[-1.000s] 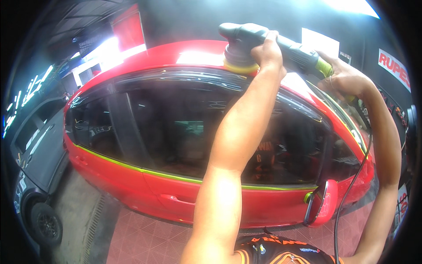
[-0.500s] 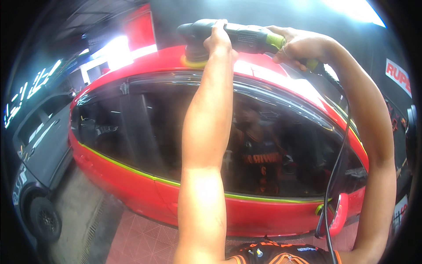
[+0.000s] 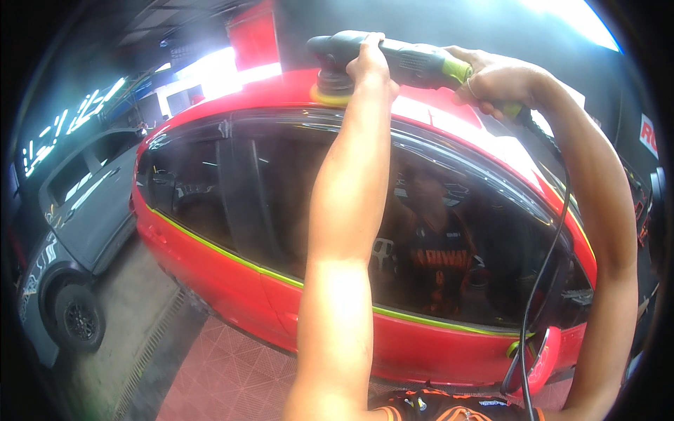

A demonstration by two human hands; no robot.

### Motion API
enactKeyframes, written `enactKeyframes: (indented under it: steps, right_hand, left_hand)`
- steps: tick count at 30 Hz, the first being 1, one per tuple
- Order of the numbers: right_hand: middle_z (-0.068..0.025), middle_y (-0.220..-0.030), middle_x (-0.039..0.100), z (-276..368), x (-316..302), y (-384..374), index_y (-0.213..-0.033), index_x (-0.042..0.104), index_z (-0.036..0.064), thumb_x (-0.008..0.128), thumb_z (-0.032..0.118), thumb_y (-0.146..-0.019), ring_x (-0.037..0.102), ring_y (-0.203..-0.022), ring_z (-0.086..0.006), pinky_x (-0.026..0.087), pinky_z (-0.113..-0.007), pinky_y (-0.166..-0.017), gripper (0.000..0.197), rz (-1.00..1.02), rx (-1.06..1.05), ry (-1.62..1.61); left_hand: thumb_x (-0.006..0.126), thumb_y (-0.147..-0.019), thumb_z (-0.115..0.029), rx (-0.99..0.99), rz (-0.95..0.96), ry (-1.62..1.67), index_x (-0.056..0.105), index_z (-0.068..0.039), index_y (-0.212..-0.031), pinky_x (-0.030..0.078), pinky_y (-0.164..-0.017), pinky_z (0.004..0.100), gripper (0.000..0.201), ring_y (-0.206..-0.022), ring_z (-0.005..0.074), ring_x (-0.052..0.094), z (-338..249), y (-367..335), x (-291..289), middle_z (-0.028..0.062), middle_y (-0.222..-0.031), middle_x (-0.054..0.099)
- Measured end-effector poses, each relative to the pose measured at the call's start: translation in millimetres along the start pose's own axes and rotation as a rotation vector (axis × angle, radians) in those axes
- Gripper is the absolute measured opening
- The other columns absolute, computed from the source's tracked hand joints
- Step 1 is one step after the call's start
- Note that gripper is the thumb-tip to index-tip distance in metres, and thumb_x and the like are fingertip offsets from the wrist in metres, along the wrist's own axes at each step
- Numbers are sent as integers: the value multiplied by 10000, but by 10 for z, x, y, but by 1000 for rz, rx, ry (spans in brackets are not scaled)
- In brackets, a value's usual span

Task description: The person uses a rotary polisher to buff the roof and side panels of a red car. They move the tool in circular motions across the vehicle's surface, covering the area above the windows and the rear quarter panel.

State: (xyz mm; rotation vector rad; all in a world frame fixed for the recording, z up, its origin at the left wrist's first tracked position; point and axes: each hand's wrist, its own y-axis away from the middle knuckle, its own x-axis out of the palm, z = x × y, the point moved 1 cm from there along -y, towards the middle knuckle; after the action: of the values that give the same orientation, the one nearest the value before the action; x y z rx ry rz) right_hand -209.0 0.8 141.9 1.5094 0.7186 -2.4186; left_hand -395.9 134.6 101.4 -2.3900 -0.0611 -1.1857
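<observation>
Head view, from left to right: a grey car [image 3: 77,231] stands at the left edge on a concrete floor [image 3: 133,330], just beside a red car [image 3: 232,281] with dark side windows and a thin yellow-green stripe along its doors. On the red roof [image 3: 281,88] sits a polisher [image 3: 393,63], its yellow pad [image 3: 330,95] flat against the paint. The left hand [image 3: 368,67] presses down on the black head of the polisher, fingers curled over it. The right hand [image 3: 495,81] is wrapped tight around the green and black handle. A black cord [image 3: 540,281] hangs from the handle down past the window toward the red wing mirror [image 3: 544,358].
</observation>
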Motion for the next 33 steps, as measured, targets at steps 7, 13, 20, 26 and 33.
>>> enactKeyframes:
  steps: [7, 13, 20, 26, 33]
  right_hand:
    - [-82, -873, 639, -383, -185, 583, -1652, 355, 74, 753, 93, -859, 564, -534, -74, 498, -260, -451, 888, -24, -12, -26]
    - [-135, -1057, 696, -810, -434, 1230, -1640, 395, 137, 775, 88, -791, 616, -718, -149, 527, -301, -631, 932, -45, 149, -51]
    - [-125, -922, 690, -1165, -577, 2045, -1689, 312, 129, 747, 43, -821, 573, -563, -144, 483, -298, -513, 975, -126, 244, -108]
    - [-86, -774, 639, -1659, -746, 2682, -1717, 252, 89, 748, 5, -819, 543, -498, -127, 450, -303, -470, 1030, -187, 383, -100]
    - [-29, -782, 624, -1856, -612, 2885, -1668, 327, 109, 800, -25, -817, 537, -473, -85, 445, -262, -420, 983, -240, 378, -259]
  left_hand:
    - [732, -919, -219, -38, -12, 18, 516, 55, -1376, 663, -830, 564, 575, -977, 332, 747, 405, 509, 392, 194, -1197, 661]
    - [759, -899, -239, -117, 10, 10, 550, 41, -1338, 647, -854, 521, 561, -976, 314, 732, 907, 1038, 810, 176, -1185, 659]
    - [787, -870, -231, -172, 60, 84, 591, 32, -1310, 624, -884, 503, 548, -1025, 294, 712, 1629, 1555, 1301, 136, -1174, 673]
    - [772, -904, -239, -282, 171, 98, 650, 61, -1271, 534, -976, 456, 490, -1118, 256, 657, 2225, 2074, 1718, 150, -1248, 681]
    - [793, -898, -178, -321, 170, 31, 616, 66, -1251, 586, -946, 462, 464, -1036, 280, 698, 2552, 2207, 1784, 155, -1158, 666]
